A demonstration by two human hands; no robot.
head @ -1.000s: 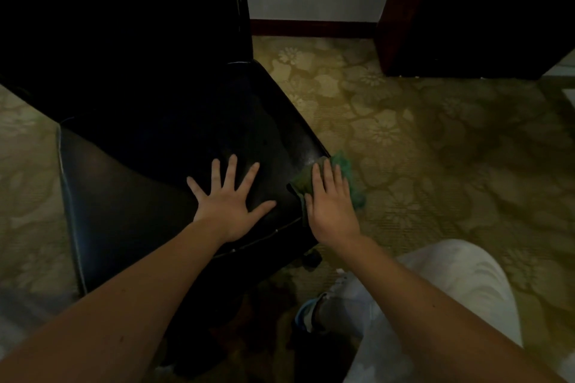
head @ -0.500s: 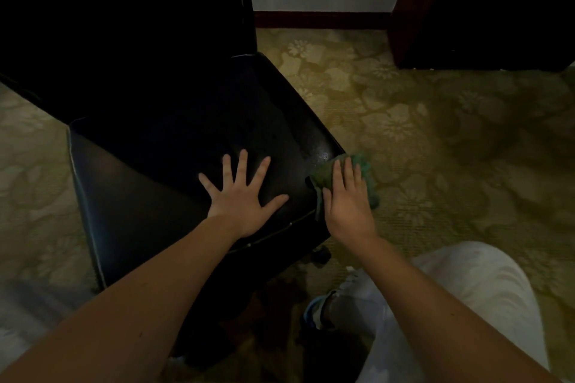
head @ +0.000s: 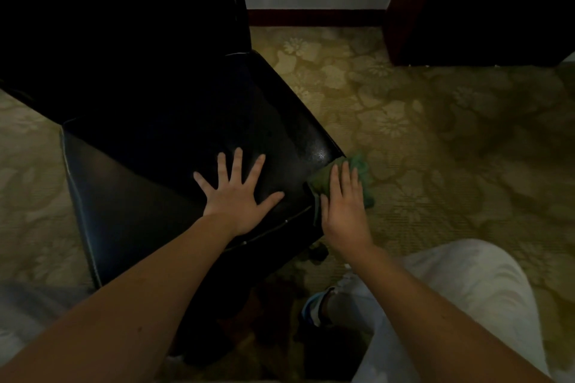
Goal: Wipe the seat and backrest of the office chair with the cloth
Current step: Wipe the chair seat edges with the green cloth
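green cloth (head: 357, 176) pressed flat under the right hand (head: 343, 208) at the seat's (head: 186, 134) right front corner, left hand (head: 238, 196) spread flat on the seat (likely steadying the chair), backrest (head: 124, 25) in shadow.

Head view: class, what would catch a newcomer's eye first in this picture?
Two bare hands on the black chair seat stand out: the left hand lies spread flat near the front edge. The right hand presses a green cloth at the seat's right corner, with floral carpet beyond.
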